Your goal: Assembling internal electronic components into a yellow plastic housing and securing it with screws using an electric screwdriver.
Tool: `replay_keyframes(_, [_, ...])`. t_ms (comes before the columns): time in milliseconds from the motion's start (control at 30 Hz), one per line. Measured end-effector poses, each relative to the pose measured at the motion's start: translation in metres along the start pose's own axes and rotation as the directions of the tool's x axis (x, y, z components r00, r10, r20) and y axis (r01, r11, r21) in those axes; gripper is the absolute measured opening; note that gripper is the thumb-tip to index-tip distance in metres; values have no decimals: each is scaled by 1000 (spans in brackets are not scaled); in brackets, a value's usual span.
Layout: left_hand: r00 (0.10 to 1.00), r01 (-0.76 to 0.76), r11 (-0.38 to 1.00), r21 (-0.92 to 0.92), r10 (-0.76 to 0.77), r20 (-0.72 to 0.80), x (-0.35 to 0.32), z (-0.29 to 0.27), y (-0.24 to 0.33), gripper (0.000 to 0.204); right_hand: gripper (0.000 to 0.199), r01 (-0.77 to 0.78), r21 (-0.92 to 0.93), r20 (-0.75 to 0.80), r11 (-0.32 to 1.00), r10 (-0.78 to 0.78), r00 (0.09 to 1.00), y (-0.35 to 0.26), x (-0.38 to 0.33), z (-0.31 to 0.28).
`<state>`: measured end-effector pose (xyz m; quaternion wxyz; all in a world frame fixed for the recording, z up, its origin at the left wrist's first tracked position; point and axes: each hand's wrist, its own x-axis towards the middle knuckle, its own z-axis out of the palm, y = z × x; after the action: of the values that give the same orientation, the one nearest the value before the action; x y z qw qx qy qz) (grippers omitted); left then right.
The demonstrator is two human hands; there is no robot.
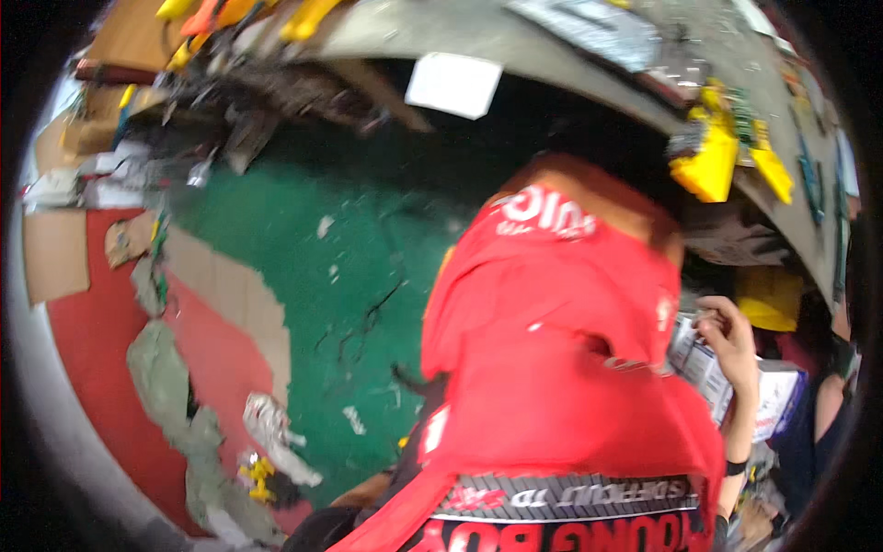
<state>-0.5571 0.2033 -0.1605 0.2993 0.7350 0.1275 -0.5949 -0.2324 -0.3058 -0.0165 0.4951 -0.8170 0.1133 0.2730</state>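
Note:
Neither my left hand nor my right hand shows in this view. A person in a red shirt (552, 368) crouches right in front of me with their back to me, head down under the edge of a grey workbench (478, 37). A bare forearm with a black wristband rises along the shirt's right side. Its hand (725, 336), which seems to be that person's, rests its fingers on the top of a white printed carton (713, 373). The carton's lower part is hidden behind the arm.
The floor is green (303, 258), with a red mat (101, 368), cardboard pieces (55, 253), crumpled foil (271, 428) and grey rags on the left. Yellow tools (708, 161) and clutter lie on the bench. A white sheet (453, 85) hangs at its edge.

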Motion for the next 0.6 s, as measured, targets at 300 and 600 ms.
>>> replay_keyframes(300, [932,-238,962,134,265,-247,109,-63,-76,21,17,505,-426,-431,751,-659,617,-92,20,-12])
replay_keyframes(600, [842,-226,862,453,407,-354,-21,-308,275,15,44,288,-804,-355,521,-808,471,-149,84,-7])
